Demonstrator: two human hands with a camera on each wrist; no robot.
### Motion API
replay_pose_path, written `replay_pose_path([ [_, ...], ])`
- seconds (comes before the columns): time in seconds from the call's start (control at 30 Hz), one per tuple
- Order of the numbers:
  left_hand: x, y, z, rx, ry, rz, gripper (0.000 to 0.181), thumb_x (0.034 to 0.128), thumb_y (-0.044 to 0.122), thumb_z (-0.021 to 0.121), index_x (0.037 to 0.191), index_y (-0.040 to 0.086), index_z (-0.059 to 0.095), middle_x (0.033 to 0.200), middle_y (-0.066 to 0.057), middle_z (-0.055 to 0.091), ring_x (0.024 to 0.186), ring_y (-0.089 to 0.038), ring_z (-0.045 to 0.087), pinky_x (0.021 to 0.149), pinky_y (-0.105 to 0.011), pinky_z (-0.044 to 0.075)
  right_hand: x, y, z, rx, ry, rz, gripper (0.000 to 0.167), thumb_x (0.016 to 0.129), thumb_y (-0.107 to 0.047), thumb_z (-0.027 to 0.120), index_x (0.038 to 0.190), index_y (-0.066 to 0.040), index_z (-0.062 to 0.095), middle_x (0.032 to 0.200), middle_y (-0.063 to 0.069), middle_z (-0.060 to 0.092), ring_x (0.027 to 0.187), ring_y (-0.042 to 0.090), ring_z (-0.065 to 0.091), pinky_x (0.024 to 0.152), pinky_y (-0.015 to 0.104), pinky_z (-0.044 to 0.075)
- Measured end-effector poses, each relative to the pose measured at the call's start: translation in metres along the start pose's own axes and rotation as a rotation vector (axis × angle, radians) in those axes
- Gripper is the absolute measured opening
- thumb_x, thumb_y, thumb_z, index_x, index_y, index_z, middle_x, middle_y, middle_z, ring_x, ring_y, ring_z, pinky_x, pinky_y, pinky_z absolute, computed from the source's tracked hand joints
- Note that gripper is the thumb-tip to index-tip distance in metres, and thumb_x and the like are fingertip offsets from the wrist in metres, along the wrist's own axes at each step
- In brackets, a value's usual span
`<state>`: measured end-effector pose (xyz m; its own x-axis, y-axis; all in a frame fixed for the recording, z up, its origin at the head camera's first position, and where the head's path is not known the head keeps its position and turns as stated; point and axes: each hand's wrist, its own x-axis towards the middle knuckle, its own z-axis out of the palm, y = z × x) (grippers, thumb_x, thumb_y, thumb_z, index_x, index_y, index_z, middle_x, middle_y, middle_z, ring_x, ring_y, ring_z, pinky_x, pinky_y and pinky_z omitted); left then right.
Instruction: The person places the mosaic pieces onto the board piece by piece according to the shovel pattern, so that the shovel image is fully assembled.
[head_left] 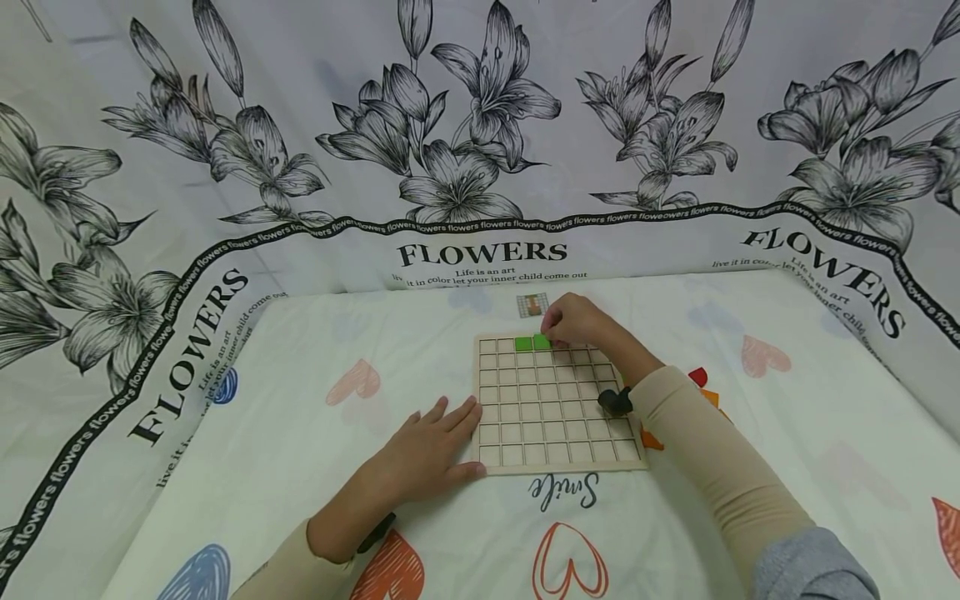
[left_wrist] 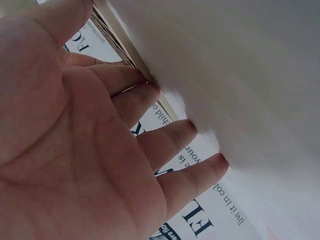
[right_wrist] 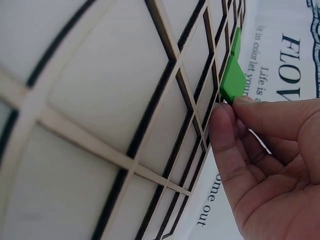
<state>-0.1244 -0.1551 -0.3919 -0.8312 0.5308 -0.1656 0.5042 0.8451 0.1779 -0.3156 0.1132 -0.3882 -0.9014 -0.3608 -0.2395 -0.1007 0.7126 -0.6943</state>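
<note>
A square wooden grid board [head_left: 562, 469] lies on the bed-like cloth surface, its cells framed by thin strips. Along its far row sit two green square tiles, one at the left [head_left: 522, 344] and one beside it [head_left: 542, 342]. My right hand [head_left: 581, 321] reaches over the far edge, and in the right wrist view its thumb and forefinger pinch the corner of the nearer green tile [right_wrist: 233, 82]. At the board's left side rests my left hand [head_left: 427, 450], fingers extended and touching the edge; the left wrist view shows the straight fingers [left_wrist: 172, 142] against it.
Beyond the board lies a small patterned card [head_left: 533, 305]. Red [head_left: 698, 377] and orange pieces [head_left: 652, 440] lie right of the board, partly hidden by the right sleeve [head_left: 712, 450]. A flower-printed curtain [head_left: 480, 150] hangs behind.
</note>
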Motion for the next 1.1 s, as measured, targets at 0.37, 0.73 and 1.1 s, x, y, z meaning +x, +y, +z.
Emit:
replay_pose_path([
  [0.37, 0.001, 0.0, 0.0, -0.005, -0.002, -0.002, 0.079, 0.0976, 0.054, 0.057, 0.157, 0.007, 0.035, 0.161, -0.007, 0.031, 0.144, -0.045, 0.029, 0.105, -0.066, 0.033, -0.001, 0.002, 0.003, -0.097, 0.016, -0.033, 0.008, 0.091, -0.008, 0.073, 0.084, -0.007, 0.077, 0.079, 0.003, 0.07, 0.072, 0.017, 0.064, 0.066, 0.03, 0.052],
  [0.73, -0.001, 0.001, -0.001, 0.001, 0.01, 0.008, 0.078, 0.0977, 0.054, 0.057, 0.156, 0.006, 0.036, 0.161, -0.009, 0.032, 0.143, -0.046, 0.031, 0.104, -0.067, 0.034, -0.009, -0.001, 0.003, -0.133, 0.034, -0.073, 0.006, 0.087, -0.011, 0.077, 0.082, -0.008, 0.079, 0.082, 0.0, 0.071, 0.083, 0.019, 0.061, 0.075, 0.035, 0.05],
  [1.1, 0.0, 0.001, -0.001, 0.008, 0.003, 0.0, 0.078, 0.0972, 0.054, 0.058, 0.156, 0.007, 0.036, 0.161, -0.008, 0.033, 0.143, -0.045, 0.031, 0.104, -0.066, 0.035, -0.034, 0.022, -0.012, 0.004, 0.026, -0.116, 0.01, 0.092, -0.012, 0.073, 0.095, -0.006, 0.08, 0.093, 0.003, 0.074, 0.085, 0.02, 0.064, 0.075, 0.036, 0.052],
])
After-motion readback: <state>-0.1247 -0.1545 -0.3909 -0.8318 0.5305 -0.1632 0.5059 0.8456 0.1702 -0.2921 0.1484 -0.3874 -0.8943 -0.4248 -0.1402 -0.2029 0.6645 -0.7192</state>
